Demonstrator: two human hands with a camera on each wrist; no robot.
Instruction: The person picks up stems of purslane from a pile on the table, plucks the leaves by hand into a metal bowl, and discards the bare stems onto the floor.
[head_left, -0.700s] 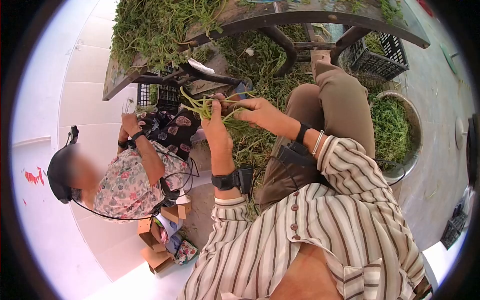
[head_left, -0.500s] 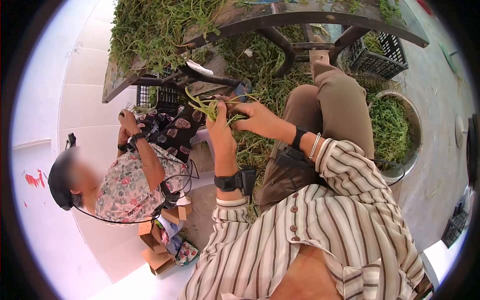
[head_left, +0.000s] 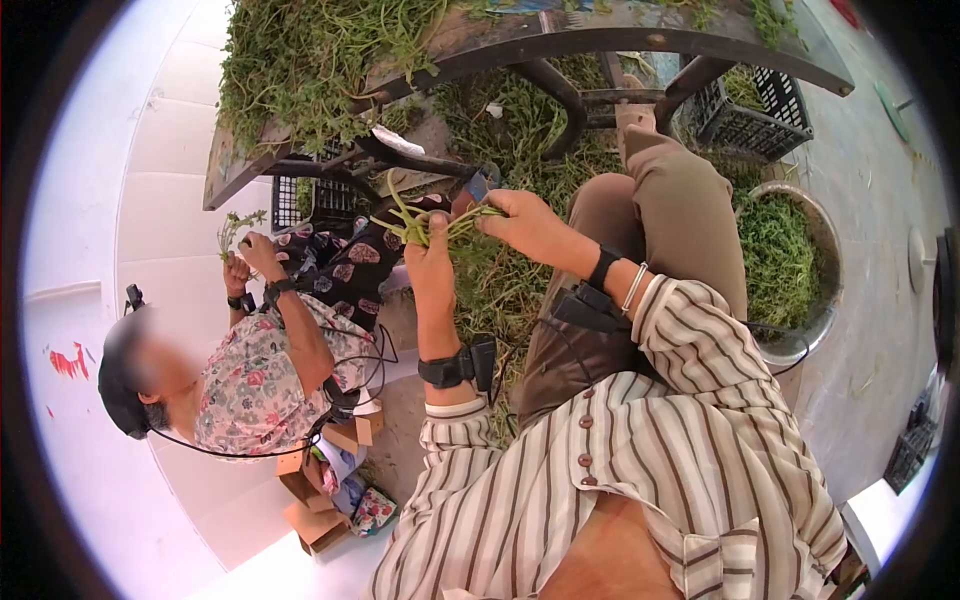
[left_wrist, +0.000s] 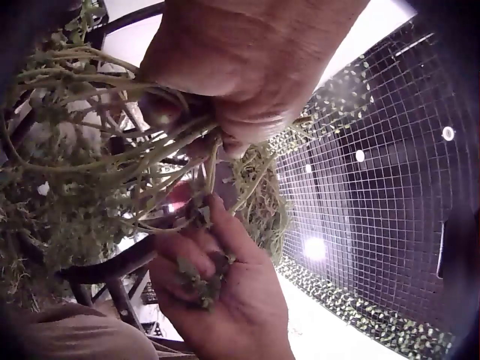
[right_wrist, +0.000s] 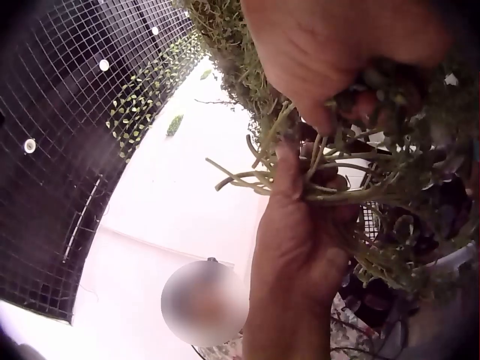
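My left hand [head_left: 430, 262] grips a small bunch of green stems [head_left: 406, 222], thumb laid across them, with the bare cut ends poking out past the thumb. Close beside it, my right hand [head_left: 535, 230] pinches a stem from the same bunch between thumb and forefinger. In the left wrist view, small leafy sprigs [left_wrist: 201, 289] sit in the curled fingers of the right hand [left_wrist: 240, 300]. From the right wrist view, the left hand [right_wrist: 289, 225] has its thumb over the stems, and leafy growth trails away to the right.
A wooden table [head_left: 600, 42] ahead bears a heap of greens [head_left: 310, 70]. More greens [head_left: 510, 110] cover the floor. A metal basin [head_left: 835, 260] of greens stands by my knee, a black crate [head_left: 755, 130] behind it. Another person [head_left: 270, 370] sits at left, holding a sprig.
My right hand has drawn slightly up and away from the left, with stems stretched between them. The left hand has shifted a little. The other person now holds up a leafy sprig.
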